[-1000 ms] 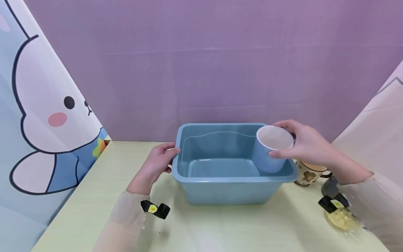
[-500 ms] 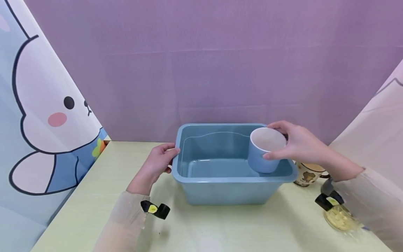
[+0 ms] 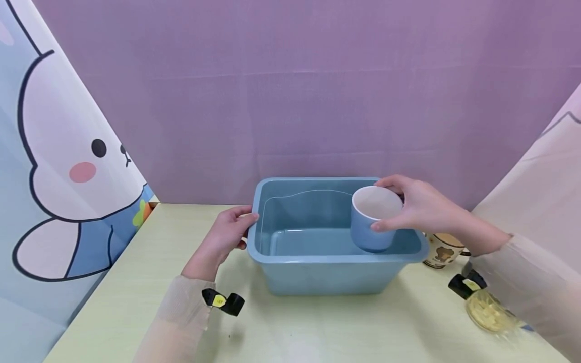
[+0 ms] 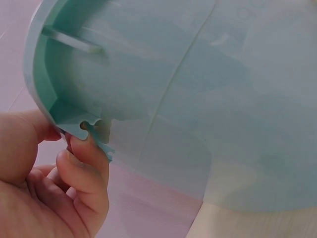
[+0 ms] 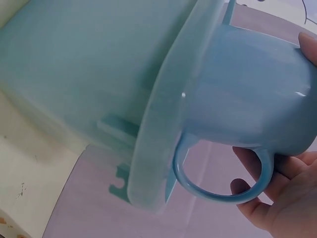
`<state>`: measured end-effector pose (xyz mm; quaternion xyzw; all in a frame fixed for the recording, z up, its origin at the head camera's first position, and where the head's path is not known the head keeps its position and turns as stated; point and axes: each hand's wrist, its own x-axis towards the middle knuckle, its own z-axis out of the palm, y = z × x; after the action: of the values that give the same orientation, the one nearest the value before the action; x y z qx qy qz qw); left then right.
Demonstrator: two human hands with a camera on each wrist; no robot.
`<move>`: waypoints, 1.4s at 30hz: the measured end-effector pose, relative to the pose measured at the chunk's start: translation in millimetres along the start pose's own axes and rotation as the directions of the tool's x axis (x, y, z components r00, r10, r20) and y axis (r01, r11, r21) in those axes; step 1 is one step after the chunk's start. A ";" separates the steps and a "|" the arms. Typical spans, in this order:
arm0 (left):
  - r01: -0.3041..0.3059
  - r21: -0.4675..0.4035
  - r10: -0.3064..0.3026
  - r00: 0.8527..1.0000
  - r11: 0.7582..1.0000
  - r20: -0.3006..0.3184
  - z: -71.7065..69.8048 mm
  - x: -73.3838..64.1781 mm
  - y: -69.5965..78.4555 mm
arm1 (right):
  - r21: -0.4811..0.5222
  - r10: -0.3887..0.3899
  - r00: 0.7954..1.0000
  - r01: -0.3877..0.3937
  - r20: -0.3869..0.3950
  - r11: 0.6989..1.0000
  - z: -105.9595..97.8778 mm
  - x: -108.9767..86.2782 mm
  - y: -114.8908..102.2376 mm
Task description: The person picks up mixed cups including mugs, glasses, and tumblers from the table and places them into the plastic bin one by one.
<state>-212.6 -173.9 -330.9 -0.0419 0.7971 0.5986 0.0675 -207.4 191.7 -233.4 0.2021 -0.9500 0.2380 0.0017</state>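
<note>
A blue-green plastic bin (image 3: 324,276) stands on the pale table. My left hand (image 3: 227,233) pinches the bin's left rim between thumb and fingers; the left wrist view shows the fingertips curled under that rim (image 4: 30,64). In my right hand (image 3: 419,206) is a blue mug (image 3: 369,234) with a white inside, gripped near its top with the opening facing up. The mug's lower part is inside the bin, at the right end. Its handle (image 5: 223,196) shows in the right wrist view. Whether the mug touches the bin's floor cannot be told.
Right of the bin stands a cream mug (image 3: 442,250) with a brown bear print, partly behind my right arm. Nearer lies a clear round container (image 3: 487,310) with pale yellow contents, partly hidden by the sleeve. A purple cloth (image 3: 290,101) hangs behind the table.
My right hand has moved left with the blue mug, carrying it a little farther into the bin and slightly lower. The left hand has stayed at the rim.
</note>
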 end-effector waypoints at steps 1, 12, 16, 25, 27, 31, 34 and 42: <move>0.000 0.000 0.000 1.000 1.000 0.000 -0.2 0.2 -0.2 | 0.004 -0.006 1.000 0.006 0.001 1.000 0.8 1.0 -0.2; 0.000 -0.004 0.000 1.000 1.000 -0.004 -1.1 1.2 -0.9 | 0.013 -0.067 0.998 0.067 0.006 0.998 7.5 13.4 -2.6; 0.004 -0.009 -0.004 1.000 1.000 -0.006 -0.2 0.7 -0.1 | 0.005 -0.081 0.997 0.081 0.006 0.997 8.9 15.9 -2.8; 0.006 -0.008 -0.006 1.000 1.000 -0.005 -0.3 0.0 -0.1 | -0.010 -0.090 0.996 0.090 0.022 0.996 7.5 18.9 -7.5; 0.007 -0.010 -0.007 1.000 1.000 -0.004 -0.3 -0.2 0.0 | -0.019 -0.094 0.995 0.095 0.027 0.995 7.0 20.6 -8.5; 0.008 -0.010 -0.008 1.000 1.000 -0.004 0.2 -0.7 -0.2 | -0.029 -0.100 0.994 0.101 0.040 0.994 5.9 23.4 -10.6; 0.007 -0.007 -0.007 1.000 1.000 -0.004 0.1 -0.9 -0.4 | -0.038 -0.110 0.993 0.112 0.051 0.993 4.9 25.2 -12.3; 0.006 -0.010 -0.006 1.000 1.000 -0.002 -0.9 -0.4 -0.5 | -0.051 -0.135 0.988 0.139 0.073 0.989 1.5 30.3 -18.6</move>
<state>-212.2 -174.9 -331.0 -0.0449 0.7941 0.6023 0.0684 -227.9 164.4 -223.3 0.2749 -0.9397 0.2035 -0.0094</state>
